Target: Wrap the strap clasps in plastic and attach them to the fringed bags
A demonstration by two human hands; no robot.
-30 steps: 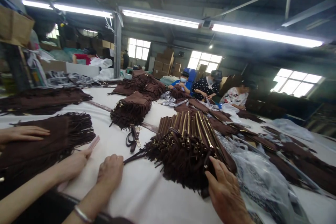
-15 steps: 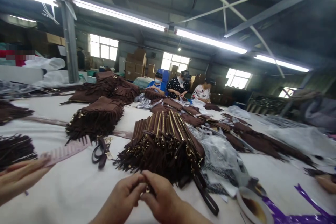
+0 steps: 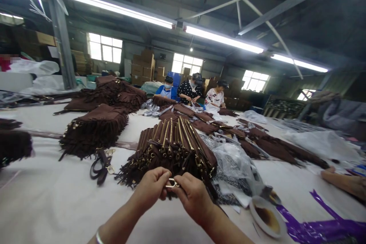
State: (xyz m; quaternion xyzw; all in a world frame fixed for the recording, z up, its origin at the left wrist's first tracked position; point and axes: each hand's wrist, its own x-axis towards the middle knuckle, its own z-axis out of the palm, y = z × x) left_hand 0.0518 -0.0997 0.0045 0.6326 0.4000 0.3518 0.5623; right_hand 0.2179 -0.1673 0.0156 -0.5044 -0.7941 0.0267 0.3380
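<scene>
A small gold metal clasp [image 3: 170,183], its loop facing me, is pinched between my two hands. The fingertips of my left hand [image 3: 153,188] close on its left side. On the other side, the thumb and fingers of my right hand [image 3: 194,194] grip its right end. Whether a strap is joined to the clasp is hidden by my fingers. Right behind my hands stands a row of brown fringed bags [image 3: 174,141] with gold zippers and hooks. A dark wrist strap [image 3: 100,167] with gold hardware lies to the left.
Stacked brown fringed bags [image 3: 95,127] sit at left. Crumpled clear plastic [image 3: 233,164], a bowl of brown liquid [image 3: 267,217] and purple film [image 3: 317,230] lie right. A co-worker's arm [image 3: 343,183] reaches in at right. Several people [image 3: 191,91] work across the table.
My hands have risen and drawn slightly apart, so the clasp now shows between them. The co-worker's hand with the pink comb at left has gone from view. The view has turned slightly right.
</scene>
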